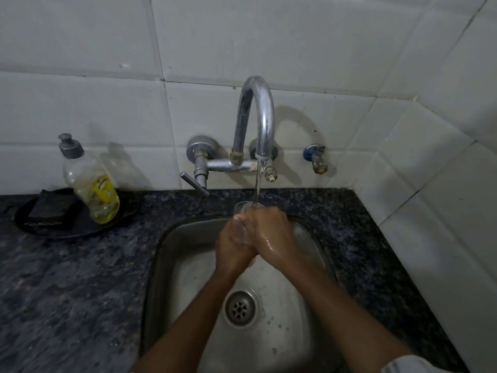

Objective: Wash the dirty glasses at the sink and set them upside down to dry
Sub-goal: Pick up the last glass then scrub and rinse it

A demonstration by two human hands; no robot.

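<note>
A clear drinking glass (243,209) stands mouth-up under the running stream from the chrome tap (258,114), over the steel sink (172,265). My left hand (233,246) grips its left side and my right hand (270,232) wraps around its right side, so only the rim and a sliver of the wall show between my fingers. Water falls into the glass mouth. Both hands look wet.
A dish-soap bottle (91,181) with yellow liquid leans on a black tray (29,224) holding a dark scrub pad (51,208) on the speckled granite counter (67,292) at left. A small wall valve (317,158) sits to the right of the tap. The sink drain (240,308) lies below my wrists.
</note>
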